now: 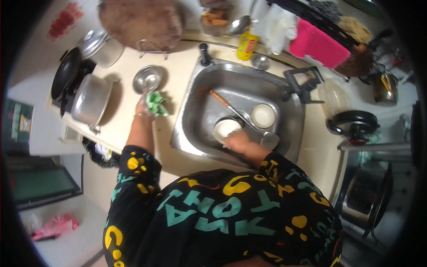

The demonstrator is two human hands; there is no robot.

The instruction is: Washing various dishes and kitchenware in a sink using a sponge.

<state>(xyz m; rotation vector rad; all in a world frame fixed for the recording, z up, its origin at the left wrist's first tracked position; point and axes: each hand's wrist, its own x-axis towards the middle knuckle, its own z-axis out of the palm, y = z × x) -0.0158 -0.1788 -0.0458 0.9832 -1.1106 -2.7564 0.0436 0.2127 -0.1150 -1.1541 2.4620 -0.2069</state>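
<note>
On the counter left of the sink, my left hand (144,106) is at a green and white cloth or packet (155,104), just below a small metal bowl (148,79); the fingers are blurred, so its grip is unclear. My right hand (236,141) reaches into the steel sink (230,75) and holds the near rim of a white bowl (227,128). To the right of that bowl sits a second white bowl (263,115). A spatula with a wooden handle (219,98) lies slantwise between the two bowls, its metal blade (269,140) near my right wrist.
A black tap (204,55) stands at the sink's back left corner. Behind the sink are a yellow bottle (247,45) and a small glass (260,62). A black metal stand (304,83) overlaps the right rim. Pots (91,100) and a black pan (66,73) occupy the far left.
</note>
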